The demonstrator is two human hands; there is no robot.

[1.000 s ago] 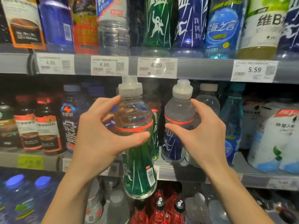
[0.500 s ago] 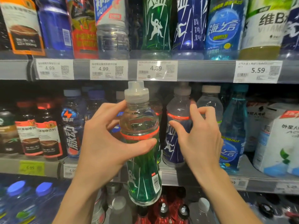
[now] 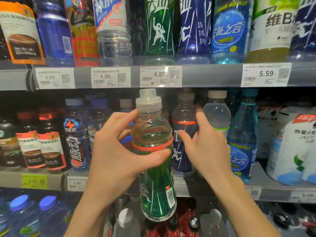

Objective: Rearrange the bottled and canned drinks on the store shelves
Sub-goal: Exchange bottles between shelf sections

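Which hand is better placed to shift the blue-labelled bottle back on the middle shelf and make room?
The right hand: it already grips the blue-labelled bottle on the shelf. The left hand is occupied, holding the green-labelled bottle in front of the shelf.

Your middle shelf was crowded, front row nearly full.

Your green bottle (image 3: 156,168) blocked the near centre; behind it the blue bottle (image 3: 183,147) and clear bottle (image 3: 216,113) stood just beside each other, the upper shelf edge (image 3: 212,75) close above their caps.
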